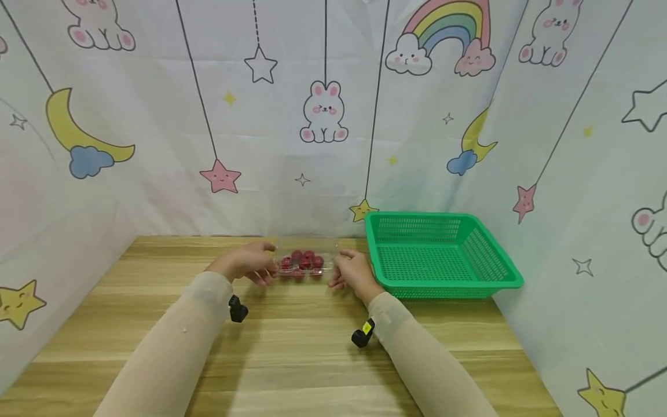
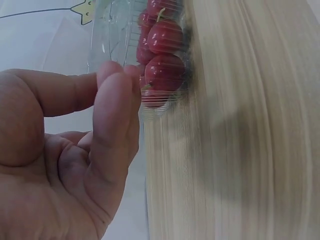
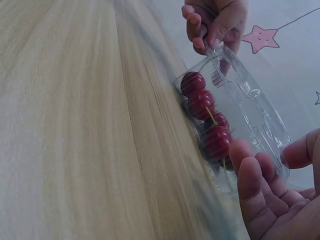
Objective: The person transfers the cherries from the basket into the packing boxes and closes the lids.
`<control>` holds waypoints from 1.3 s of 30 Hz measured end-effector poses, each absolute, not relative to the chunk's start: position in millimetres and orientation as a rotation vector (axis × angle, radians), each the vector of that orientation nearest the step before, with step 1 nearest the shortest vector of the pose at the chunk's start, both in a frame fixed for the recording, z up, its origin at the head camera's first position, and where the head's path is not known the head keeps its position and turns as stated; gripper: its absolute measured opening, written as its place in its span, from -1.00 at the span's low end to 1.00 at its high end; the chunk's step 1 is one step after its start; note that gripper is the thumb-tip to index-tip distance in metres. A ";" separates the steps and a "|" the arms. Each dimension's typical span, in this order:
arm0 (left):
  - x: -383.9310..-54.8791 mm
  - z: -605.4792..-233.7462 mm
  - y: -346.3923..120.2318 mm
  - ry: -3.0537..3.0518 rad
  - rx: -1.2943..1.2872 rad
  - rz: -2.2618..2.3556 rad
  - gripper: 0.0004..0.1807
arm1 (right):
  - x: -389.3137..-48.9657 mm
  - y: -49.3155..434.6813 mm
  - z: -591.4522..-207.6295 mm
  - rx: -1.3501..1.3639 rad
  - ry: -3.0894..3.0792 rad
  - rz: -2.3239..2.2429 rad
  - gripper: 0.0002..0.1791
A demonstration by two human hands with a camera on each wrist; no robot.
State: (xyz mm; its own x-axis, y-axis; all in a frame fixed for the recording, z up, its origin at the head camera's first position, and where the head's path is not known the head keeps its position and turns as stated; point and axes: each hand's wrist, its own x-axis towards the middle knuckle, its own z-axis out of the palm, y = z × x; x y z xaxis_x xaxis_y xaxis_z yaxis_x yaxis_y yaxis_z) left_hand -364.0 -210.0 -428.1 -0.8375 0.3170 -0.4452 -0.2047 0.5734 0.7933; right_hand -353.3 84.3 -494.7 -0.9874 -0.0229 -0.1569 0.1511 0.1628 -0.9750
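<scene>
A clear plastic box [image 1: 306,244] with several red cherries [image 1: 305,264] inside stands near the back of the table, between both hands. My left hand [image 1: 246,263] is at its left end; in the right wrist view, thumb and fingers pinch that corner. The right hand [image 1: 355,272] holds the other end, thumb on the far edge [image 3: 284,156] and fingertips against the front. Through the plastic, green stems show on some cherries [image 2: 165,36]. Whether the lid is fastened, I cannot tell.
To the right of the box is a green plastic basket [image 1: 443,284] with a mesh floor and walls. The wooden table [image 1: 292,359] meets a patterned cloth backdrop [image 1: 281,202] behind the box and at both sides.
</scene>
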 end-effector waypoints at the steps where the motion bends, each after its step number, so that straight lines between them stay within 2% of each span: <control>1: -364.4 -428.2 -209.4 2.251 0.078 1.234 -0.03 | -353.1 84.2 -494.5 0.127 2.286 -1.943 -0.21; 25: -362.9 -427.4 -207.4 2.290 0.054 1.217 -0.07 | -347.1 80.3 -483.8 0.153 2.305 -1.859 -0.22; 32: -362.0 -426.3 -205.9 2.262 0.070 1.213 -0.03 | -346.8 77.0 -482.6 0.197 2.603 -1.608 -0.33; 39: -355.4 -420.9 -206.5 2.268 0.108 1.154 -0.01 | -334.4 70.0 -463.5 0.116 2.839 -1.391 -0.31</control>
